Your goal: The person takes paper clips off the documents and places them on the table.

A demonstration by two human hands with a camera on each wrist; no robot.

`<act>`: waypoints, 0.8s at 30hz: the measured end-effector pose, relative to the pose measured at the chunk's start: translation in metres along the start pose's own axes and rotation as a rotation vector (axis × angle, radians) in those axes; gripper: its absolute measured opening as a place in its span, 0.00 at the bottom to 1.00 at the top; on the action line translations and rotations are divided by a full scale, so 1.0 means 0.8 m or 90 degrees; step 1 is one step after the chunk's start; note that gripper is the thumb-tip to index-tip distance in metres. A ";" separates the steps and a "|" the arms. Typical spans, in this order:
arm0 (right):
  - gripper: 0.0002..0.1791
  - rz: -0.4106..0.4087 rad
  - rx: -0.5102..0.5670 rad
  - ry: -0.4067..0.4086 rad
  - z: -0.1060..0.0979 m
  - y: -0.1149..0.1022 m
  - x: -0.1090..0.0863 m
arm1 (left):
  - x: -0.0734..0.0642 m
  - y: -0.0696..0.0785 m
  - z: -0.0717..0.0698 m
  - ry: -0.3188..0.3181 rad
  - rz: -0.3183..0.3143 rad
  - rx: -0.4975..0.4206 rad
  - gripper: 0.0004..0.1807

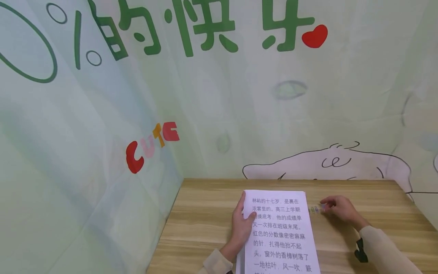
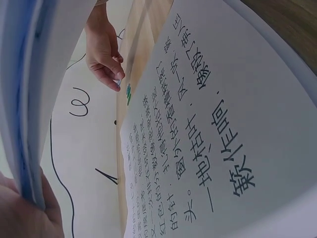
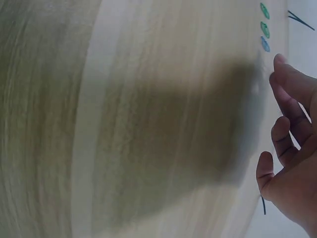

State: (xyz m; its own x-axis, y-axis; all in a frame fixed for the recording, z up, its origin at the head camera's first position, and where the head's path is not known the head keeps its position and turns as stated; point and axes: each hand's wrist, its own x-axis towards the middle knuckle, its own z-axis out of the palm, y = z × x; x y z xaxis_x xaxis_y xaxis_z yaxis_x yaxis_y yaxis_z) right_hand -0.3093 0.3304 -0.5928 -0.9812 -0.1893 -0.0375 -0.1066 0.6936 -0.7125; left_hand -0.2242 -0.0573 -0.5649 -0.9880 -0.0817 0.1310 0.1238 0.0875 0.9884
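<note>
A stack of printed white paper (image 1: 278,232) stands out over the table, its top sheet covered in large Chinese text. My left hand (image 1: 242,224) grips the stack's left edge, thumb over the front sheet. In the left wrist view, that hand (image 2: 29,213) shows at the lower left beside the sheet edges. To the right of the stack, my right hand (image 1: 342,209) pinches a small pale paper clip between thumb and forefinger, low over the table; the fingertips mostly hide it. Several green and blue paper clips (image 3: 265,29) lie in a row by those fingertips.
The wood-grain table (image 1: 198,213) ends at a pale printed cloth backdrop (image 1: 219,110) behind and on the left. A black strap (image 1: 361,251) hangs at the right cuff.
</note>
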 end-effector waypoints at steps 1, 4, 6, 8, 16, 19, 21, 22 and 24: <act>0.17 -0.002 -0.001 0.003 0.002 0.002 0.000 | 0.000 -0.001 0.000 -0.001 0.000 0.002 0.45; 0.18 -0.009 -0.006 0.001 0.006 0.007 0.000 | 0.000 -0.002 -0.001 0.003 -0.002 0.002 0.45; 0.19 -0.003 -0.007 -0.005 0.008 0.008 0.000 | 0.000 -0.003 -0.001 0.006 -0.003 0.002 0.45; 0.19 0.009 -0.010 -0.010 0.011 0.007 -0.001 | 0.001 -0.002 -0.002 0.009 -0.004 -0.002 0.45; 0.19 0.025 -0.036 -0.004 0.011 0.005 -0.002 | 0.004 0.001 -0.012 -0.004 -0.003 -0.006 0.45; 0.20 0.026 -0.038 -0.006 0.012 0.007 -0.002 | 0.001 -0.002 -0.017 -0.001 -0.003 0.005 0.45; 0.20 0.027 -0.038 -0.009 0.013 0.009 -0.002 | -0.001 -0.003 -0.021 0.001 0.000 0.012 0.45; 0.20 0.026 -0.038 -0.010 0.014 0.010 -0.003 | -0.001 -0.003 -0.023 0.002 -0.001 0.014 0.45; 0.21 0.024 -0.036 -0.014 0.014 0.011 -0.004 | -0.003 -0.004 -0.026 0.008 -0.004 0.013 0.45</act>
State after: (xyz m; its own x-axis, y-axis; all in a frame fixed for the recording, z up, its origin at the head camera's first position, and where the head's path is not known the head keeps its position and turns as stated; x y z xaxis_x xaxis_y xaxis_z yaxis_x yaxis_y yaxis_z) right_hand -0.3056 0.3290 -0.6069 -0.9809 -0.1776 -0.0799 -0.0793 0.7390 -0.6691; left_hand -0.2206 -0.0781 -0.5667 -0.9876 -0.0941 0.1260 0.1157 0.1078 0.9874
